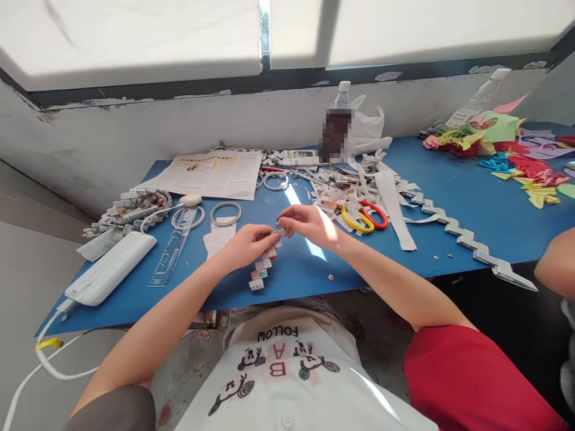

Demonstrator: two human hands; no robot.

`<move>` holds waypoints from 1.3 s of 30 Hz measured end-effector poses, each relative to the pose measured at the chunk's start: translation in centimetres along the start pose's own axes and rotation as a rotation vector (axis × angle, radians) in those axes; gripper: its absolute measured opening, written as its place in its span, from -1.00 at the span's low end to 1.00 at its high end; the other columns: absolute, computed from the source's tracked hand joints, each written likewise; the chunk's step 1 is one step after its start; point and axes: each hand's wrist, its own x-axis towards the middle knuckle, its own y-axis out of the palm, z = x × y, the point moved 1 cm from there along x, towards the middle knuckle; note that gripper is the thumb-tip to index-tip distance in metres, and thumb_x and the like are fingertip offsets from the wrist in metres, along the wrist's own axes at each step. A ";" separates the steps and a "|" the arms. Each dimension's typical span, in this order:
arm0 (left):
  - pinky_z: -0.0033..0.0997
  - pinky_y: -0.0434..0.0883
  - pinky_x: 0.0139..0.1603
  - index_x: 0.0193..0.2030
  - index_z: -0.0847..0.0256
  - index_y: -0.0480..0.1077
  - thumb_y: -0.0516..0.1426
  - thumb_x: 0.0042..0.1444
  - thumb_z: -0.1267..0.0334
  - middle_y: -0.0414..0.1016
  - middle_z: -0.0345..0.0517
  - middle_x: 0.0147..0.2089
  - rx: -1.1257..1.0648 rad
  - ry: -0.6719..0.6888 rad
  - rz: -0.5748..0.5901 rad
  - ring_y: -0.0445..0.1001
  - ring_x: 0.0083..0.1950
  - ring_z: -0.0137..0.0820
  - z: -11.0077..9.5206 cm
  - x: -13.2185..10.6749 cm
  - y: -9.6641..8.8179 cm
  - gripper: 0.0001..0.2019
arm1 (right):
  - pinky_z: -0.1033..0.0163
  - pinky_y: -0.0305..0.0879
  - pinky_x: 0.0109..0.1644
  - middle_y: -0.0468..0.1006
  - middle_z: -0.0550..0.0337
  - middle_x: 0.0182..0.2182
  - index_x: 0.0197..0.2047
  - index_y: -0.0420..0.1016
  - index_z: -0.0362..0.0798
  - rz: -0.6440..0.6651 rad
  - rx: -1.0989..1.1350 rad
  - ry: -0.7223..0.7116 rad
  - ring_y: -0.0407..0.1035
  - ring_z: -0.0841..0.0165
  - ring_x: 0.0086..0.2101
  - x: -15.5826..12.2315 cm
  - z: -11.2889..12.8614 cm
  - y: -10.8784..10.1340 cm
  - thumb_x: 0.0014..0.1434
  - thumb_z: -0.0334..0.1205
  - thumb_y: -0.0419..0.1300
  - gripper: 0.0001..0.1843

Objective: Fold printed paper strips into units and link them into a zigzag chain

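Near the front edge of the blue table, my left hand (249,244) pinches a zigzag chain of folded newspaper strips (259,275), whose loose end hangs down below the fingers. My right hand (308,226) meets it at the chain's upper end, its thumb and fingers closed on the same folded paper. The exact fold between the fingertips is too small to make out. Scissors with yellow and red handles (372,216) lie to the right of my right hand. Left of my hands are a roll of tape (226,206) and printed paper pieces (215,240).
A newspaper sheet (224,173) lies at the back, beside a heap of paper strips (332,188). A white power strip (112,266) and a clear ruler (173,254) are at left. A longer folded chain (467,236) overhangs the right edge. Another person's arm (557,263) shows there.
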 end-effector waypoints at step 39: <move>-0.48 0.22 -0.44 -0.02 0.26 0.36 -0.09 0.31 0.01 0.32 -0.09 -0.35 -0.806 -0.223 0.353 0.24 -0.45 -0.45 0.3 0.5 0.5 -0.61 | 0.30 0.10 -0.50 0.36 0.32 -0.64 -0.42 0.38 -0.09 -0.073 -0.029 -0.020 0.21 0.48 -0.60 0.3 -1.0 0.1 0.15 0.06 0.20 -0.64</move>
